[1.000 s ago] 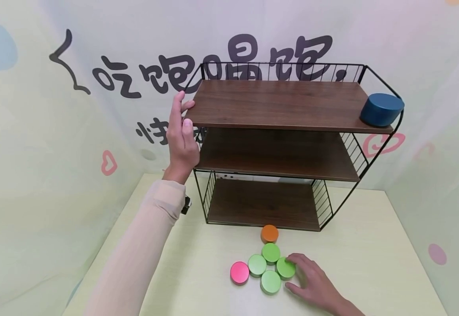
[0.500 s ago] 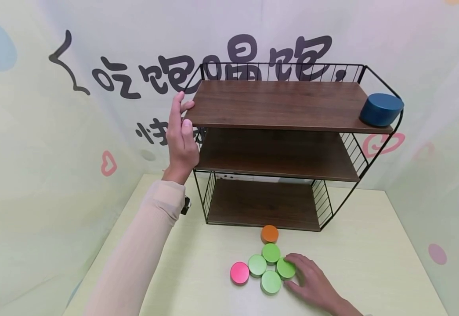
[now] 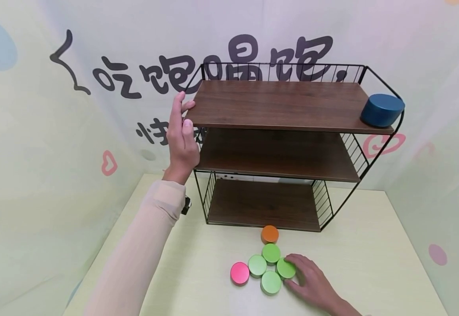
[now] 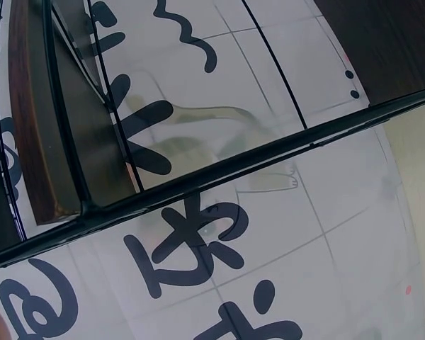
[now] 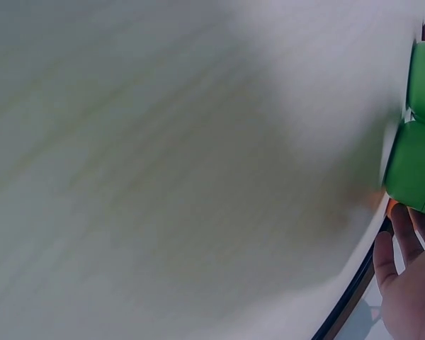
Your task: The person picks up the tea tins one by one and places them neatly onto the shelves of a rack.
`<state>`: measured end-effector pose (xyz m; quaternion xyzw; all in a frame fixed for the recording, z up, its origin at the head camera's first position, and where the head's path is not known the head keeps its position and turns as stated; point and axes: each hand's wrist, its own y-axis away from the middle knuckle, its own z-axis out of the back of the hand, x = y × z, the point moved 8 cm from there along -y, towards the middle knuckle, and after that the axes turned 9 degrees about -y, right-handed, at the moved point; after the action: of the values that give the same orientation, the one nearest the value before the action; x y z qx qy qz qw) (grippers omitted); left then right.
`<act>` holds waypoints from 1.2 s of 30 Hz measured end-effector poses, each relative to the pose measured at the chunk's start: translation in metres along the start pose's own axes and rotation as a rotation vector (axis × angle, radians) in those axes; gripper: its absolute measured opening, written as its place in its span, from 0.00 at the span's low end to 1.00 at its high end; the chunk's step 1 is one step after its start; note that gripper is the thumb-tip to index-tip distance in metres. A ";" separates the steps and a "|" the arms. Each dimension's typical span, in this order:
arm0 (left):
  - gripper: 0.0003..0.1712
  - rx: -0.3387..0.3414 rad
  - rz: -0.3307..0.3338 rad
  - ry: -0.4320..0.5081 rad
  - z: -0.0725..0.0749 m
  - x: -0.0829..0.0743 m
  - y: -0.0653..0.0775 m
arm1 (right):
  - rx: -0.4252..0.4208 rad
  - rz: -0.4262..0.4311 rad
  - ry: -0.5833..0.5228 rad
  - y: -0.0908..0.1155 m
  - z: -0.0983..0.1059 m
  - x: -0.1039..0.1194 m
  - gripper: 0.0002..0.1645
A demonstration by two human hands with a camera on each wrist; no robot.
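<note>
Sitting within the right grip [image 3: 312, 283], rightmost green cylinder [image 3: 285, 268]

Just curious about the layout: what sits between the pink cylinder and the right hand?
The head view shows a cluster of four green cylinders between the pink cylinder and the right hand.
</note>
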<state>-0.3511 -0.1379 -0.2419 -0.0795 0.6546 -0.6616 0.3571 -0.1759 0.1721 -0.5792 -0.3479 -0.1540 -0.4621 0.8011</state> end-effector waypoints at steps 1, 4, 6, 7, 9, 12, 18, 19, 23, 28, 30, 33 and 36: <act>0.34 0.000 0.001 0.000 0.000 0.000 0.000 | -0.001 0.001 -0.001 0.000 0.000 0.000 0.35; 0.34 -0.001 0.002 0.001 0.001 0.000 0.000 | -0.004 0.005 0.006 0.000 0.001 0.001 0.35; 0.34 -0.001 0.001 0.000 0.001 -0.001 0.000 | -0.010 0.014 0.011 -0.001 0.002 0.002 0.35; 0.34 -0.001 -0.001 -0.001 0.001 -0.001 0.000 | -0.014 0.020 0.015 -0.001 0.003 0.003 0.35; 0.34 -0.001 -0.003 -0.001 0.001 -0.001 0.000 | -0.026 0.035 0.020 -0.002 0.005 0.005 0.35; 0.34 -0.001 -0.006 -0.004 0.000 -0.001 0.000 | -0.047 0.065 0.015 -0.005 0.010 0.008 0.35; 0.34 0.001 -0.001 0.006 0.000 0.002 0.000 | -0.069 0.116 0.008 -0.010 0.018 0.012 0.36; 0.34 0.001 -0.001 0.009 0.000 0.002 0.000 | -0.068 0.124 0.005 -0.011 0.019 0.013 0.36; 0.33 0.006 0.000 0.010 0.000 0.002 0.000 | -0.067 0.150 -0.020 -0.014 0.025 0.018 0.36; 0.33 0.013 0.001 -0.004 0.000 0.001 0.000 | -0.077 0.172 -0.018 -0.020 0.036 0.022 0.35; 0.33 0.016 0.002 -0.007 0.000 0.001 0.000 | -0.083 0.187 -0.013 -0.023 0.041 0.024 0.34; 0.33 0.021 0.000 -0.011 0.000 0.001 0.000 | -0.083 0.203 -0.007 -0.027 0.048 0.026 0.35; 0.33 0.024 0.001 -0.018 0.000 0.001 0.001 | -0.074 0.220 -0.007 -0.032 0.055 0.029 0.34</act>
<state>-0.3516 -0.1386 -0.2432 -0.0808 0.6434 -0.6684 0.3644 -0.1840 0.1812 -0.5103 -0.3935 -0.1005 -0.3755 0.8331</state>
